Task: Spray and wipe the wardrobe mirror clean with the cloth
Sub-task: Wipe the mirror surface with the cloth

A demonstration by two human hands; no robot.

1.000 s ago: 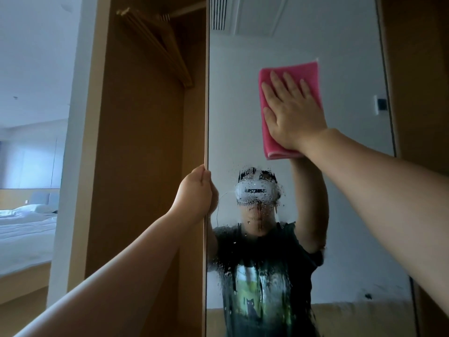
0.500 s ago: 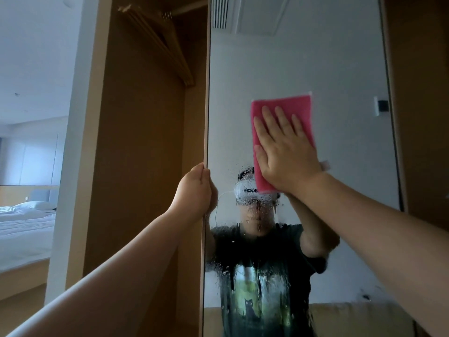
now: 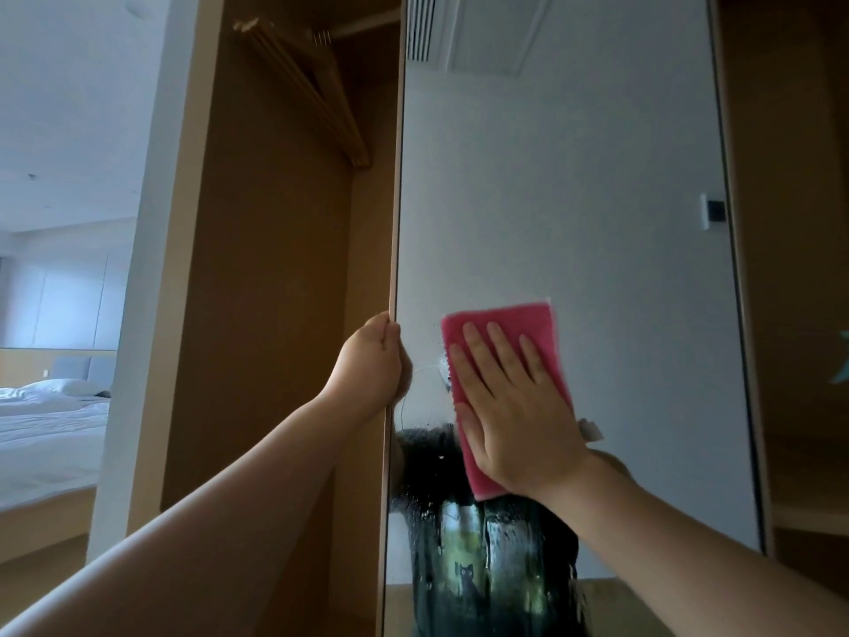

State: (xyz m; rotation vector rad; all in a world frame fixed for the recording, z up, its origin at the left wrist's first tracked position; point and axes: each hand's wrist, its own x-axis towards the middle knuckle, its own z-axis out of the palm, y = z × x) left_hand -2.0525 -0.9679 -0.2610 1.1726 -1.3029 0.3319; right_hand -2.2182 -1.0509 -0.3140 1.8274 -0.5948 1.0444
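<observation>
The tall wardrobe mirror (image 3: pixel 574 186) fills the middle of the view on an open door. A pink cloth (image 3: pixel 500 324) lies flat against the glass at mid height, with my right hand (image 3: pixel 514 406) spread over it, palm pressing it to the mirror. My left hand (image 3: pixel 370 365) grips the mirror door's left edge at about the same height. Below the cloth the glass is streaked with wet spray drops and runs over a dark reflected shirt (image 3: pixel 491 554). The cloth's lower part is hidden under my hand. No spray bottle is in view.
Left of the door the open wardrobe (image 3: pixel 275 268) shows a rail with wooden hangers (image 3: pixel 317 94) near the top. Farther left a bed (image 3: pixel 50 420) with white sheets stands in the room. A wooden panel (image 3: pixel 795 268) borders the mirror on the right.
My right hand has slid the pink cloth down the mirror from near the top to mid height, over the reflected head. My left hand has stayed on the door edge.
</observation>
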